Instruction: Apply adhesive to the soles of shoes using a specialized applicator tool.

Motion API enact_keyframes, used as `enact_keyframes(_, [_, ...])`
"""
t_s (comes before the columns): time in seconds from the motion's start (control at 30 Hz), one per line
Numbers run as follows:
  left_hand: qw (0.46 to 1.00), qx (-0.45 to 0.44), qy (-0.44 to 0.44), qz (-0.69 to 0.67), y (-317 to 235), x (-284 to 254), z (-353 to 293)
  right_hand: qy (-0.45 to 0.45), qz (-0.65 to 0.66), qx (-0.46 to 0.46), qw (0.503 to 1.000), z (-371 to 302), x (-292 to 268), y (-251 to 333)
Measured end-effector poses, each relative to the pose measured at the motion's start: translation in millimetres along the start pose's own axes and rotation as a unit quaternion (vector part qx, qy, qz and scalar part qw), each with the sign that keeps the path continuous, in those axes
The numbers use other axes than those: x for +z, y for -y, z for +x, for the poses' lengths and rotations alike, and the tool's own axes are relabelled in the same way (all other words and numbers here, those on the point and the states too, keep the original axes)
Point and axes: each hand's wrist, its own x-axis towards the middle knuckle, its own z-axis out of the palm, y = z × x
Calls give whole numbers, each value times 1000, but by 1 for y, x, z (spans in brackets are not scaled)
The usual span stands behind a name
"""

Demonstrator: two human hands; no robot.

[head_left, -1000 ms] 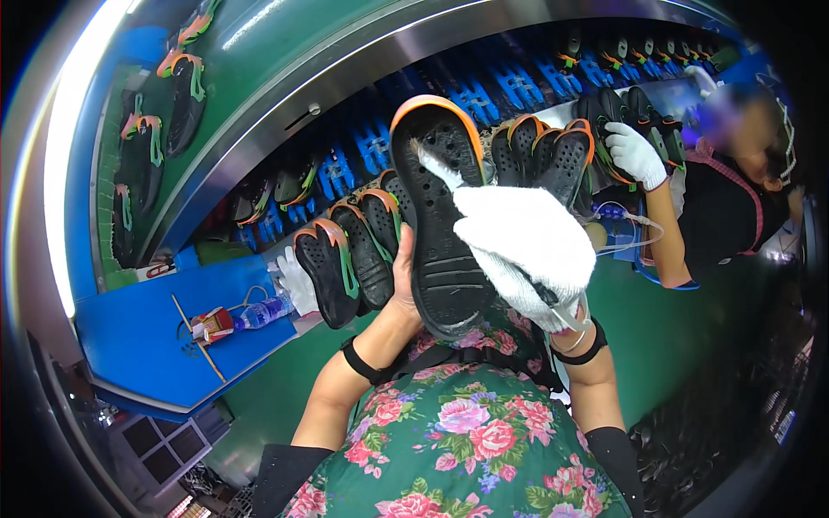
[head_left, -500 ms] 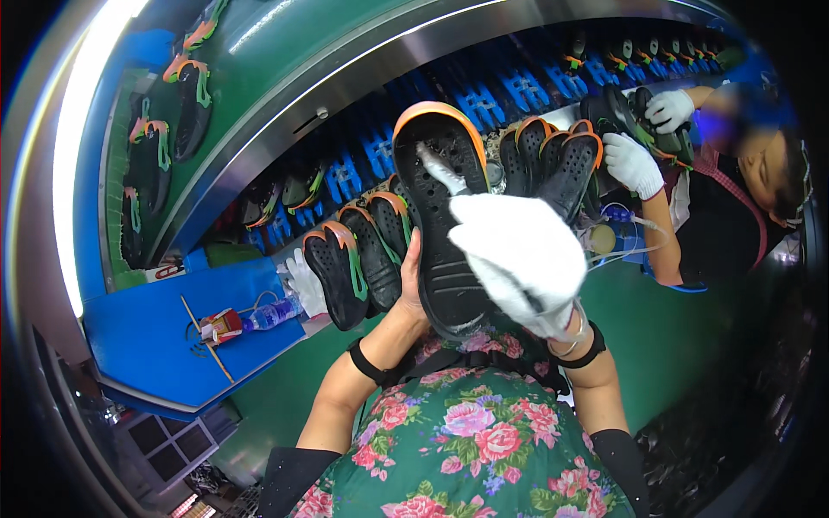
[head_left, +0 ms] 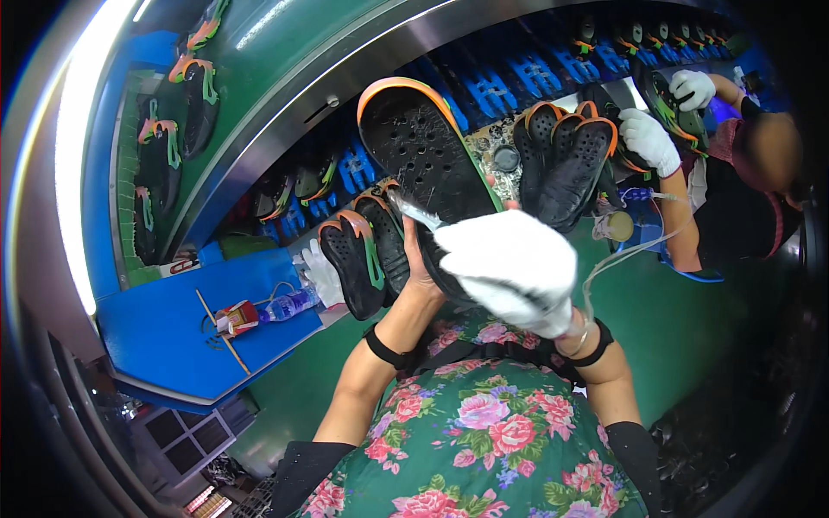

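Observation:
My bare left hand (head_left: 420, 263) is closed round a black perforated clog (head_left: 414, 142) with an orange and green rim, held up with its rounded, orange-rimmed end away from me. Pale fingertips show at the clog's right edge. My right hand (head_left: 509, 268), in a white glove, grips what looks like a brush (head_left: 416, 211) with a whitish, wet-looking tip. That tip lies at the clog's left edge, close to my left thumb. The glove covers the clog's near part and the brush's handle.
More black clogs stand left (head_left: 352, 268) and right (head_left: 577, 168). Beyond runs a line of blue racks (head_left: 488, 91). At left, a blue table (head_left: 164, 324) bears a plastic bottle (head_left: 289, 304), a stick and a white glove. A co-worker's gloved hands (head_left: 649, 141) hold a shoe at right.
The brush tip has gone from the clog's far inner face to its left edge. The clog has tilted and shifted left and away. The co-worker's hands have moved with a shoe.

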Motion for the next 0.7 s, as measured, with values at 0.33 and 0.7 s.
enact_keyframes(0.33, [996,-30,69,38,-10,-1,20,22,123,21,992,-2,-3,-4])
enact_keyframes(0.7, [994,-23,110,-6,-24,-2,38,65,184,-3,981,-4,-13,-11])
